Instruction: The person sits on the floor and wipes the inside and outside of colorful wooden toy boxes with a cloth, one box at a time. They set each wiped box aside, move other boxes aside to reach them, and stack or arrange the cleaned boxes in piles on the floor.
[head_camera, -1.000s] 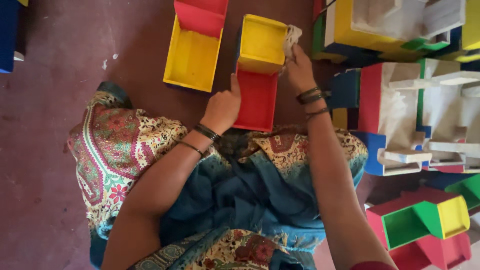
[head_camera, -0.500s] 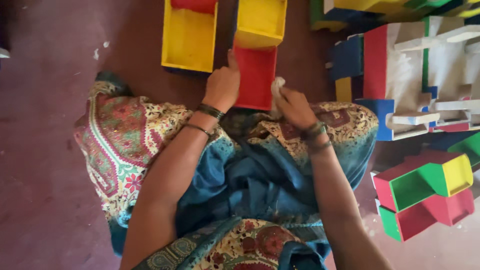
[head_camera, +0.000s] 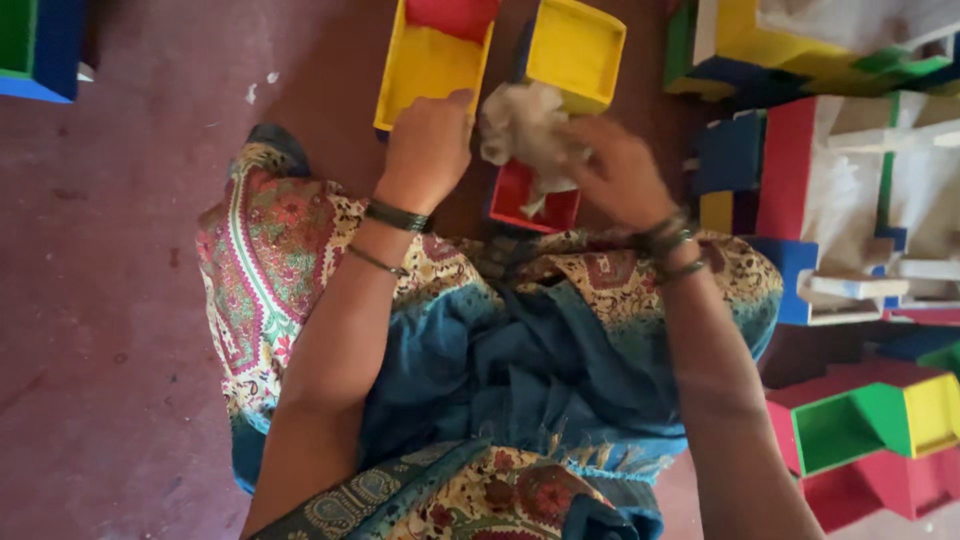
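My right hand (head_camera: 620, 170) grips a crumpled pale cloth (head_camera: 520, 125) and presses it on the red part of a red and yellow wooden box (head_camera: 570, 45) lying on the floor before my lap. My left hand (head_camera: 428, 150) rests closed against the left side of that box, between it and a second yellow and red box (head_camera: 425, 65). Bangles circle both wrists. The red panel (head_camera: 530, 200) is partly hidden under the cloth.
A patterned blue and cream garment (head_camera: 480, 340) covers my lap. Several painted wooden boxes in red, blue, white, green and yellow (head_camera: 830, 190) crowd the right side. A green and red box (head_camera: 860, 430) sits lower right. A blue box (head_camera: 40, 50) is at top left on the reddish floor (head_camera: 110, 330).
My right hand has moved with the cloth from my lap up onto the red panel of the box. The left hand stays at the box's side. The view has shifted closer.
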